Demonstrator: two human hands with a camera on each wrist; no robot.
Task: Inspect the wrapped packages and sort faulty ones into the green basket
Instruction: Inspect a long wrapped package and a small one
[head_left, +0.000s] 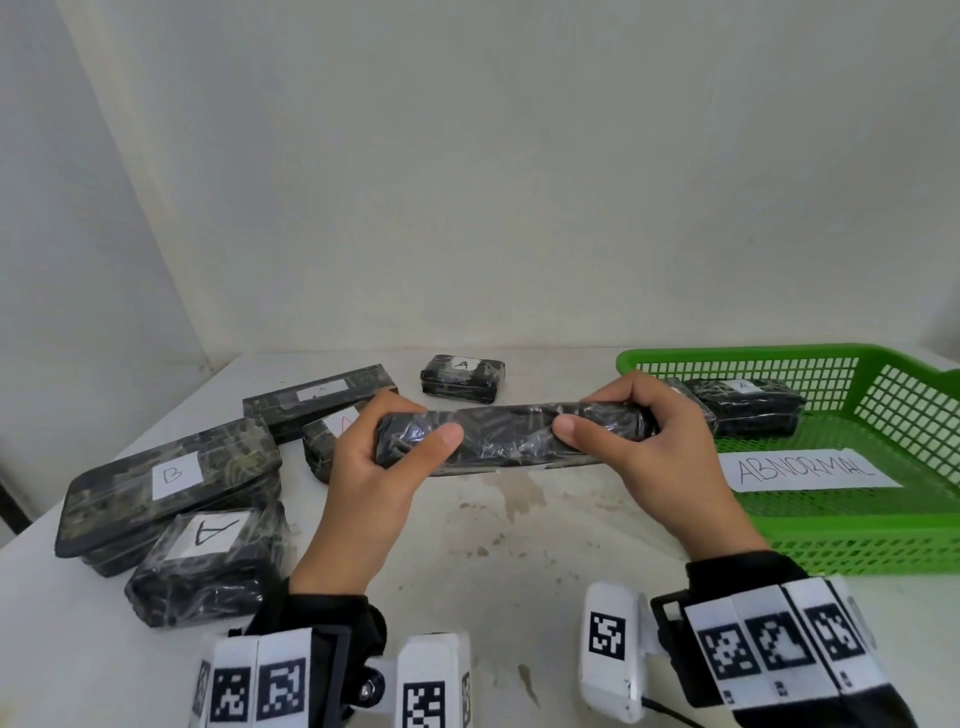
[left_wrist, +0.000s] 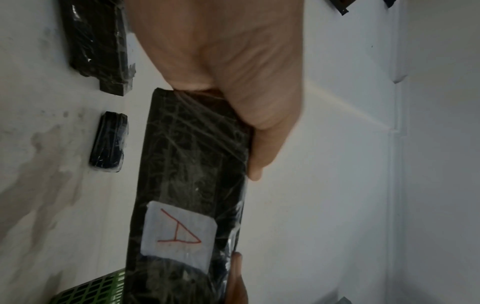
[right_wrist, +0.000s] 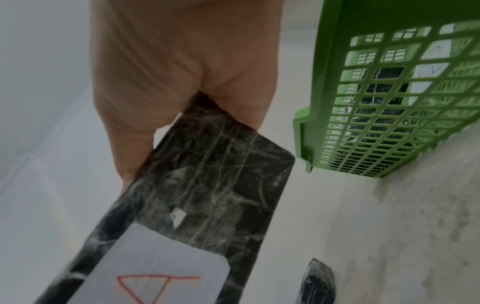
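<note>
Above the middle of the pale, stained table top (head_left: 509, 525), a long, flat, dark package wrapped in clear film (head_left: 511, 434) is held level between both hands. The left hand (head_left: 379, 457) is curled round its left end, thumb on the near edge, fingers behind; the right hand (head_left: 660, 441) is curled round the right end in the same way. Both grips are closed on the package, which is clear of the table.

In the wrist views the far face of the package is shown: a white paper label with a red letter A (left_wrist: 179, 228), and close beside it a small pale nick or tear in the film (right_wrist: 178, 216). Whether it is a true fault cannot be told at this sharpness.

Step in hand, as judged: inspection, the package being turned edge-on to the head camera. No verdict is yet readable from the pose.

To the right, the green plastic lattice basket (head_left: 857, 540) stands on the table, near the right hand. A white sheet lettered ABNORMAL (head_left: 805, 470) lies on its floor, and a dark wrapped package with a black A label (head_left: 748, 408) lies at its back.

To the left, other wrapped packages rest on the table: a large flat one labelled B (head_left: 171, 475), a block labelled A (head_left: 208, 561) just in front of it, a long one (head_left: 319, 397) behind. A small one (head_left: 462, 378) lies at the far middle.

Next move, as judged: if the film is faulty, the package should be carried right, lifted over the basket rim and set down beside the one inside; otherwise it belongs on the table.
</note>
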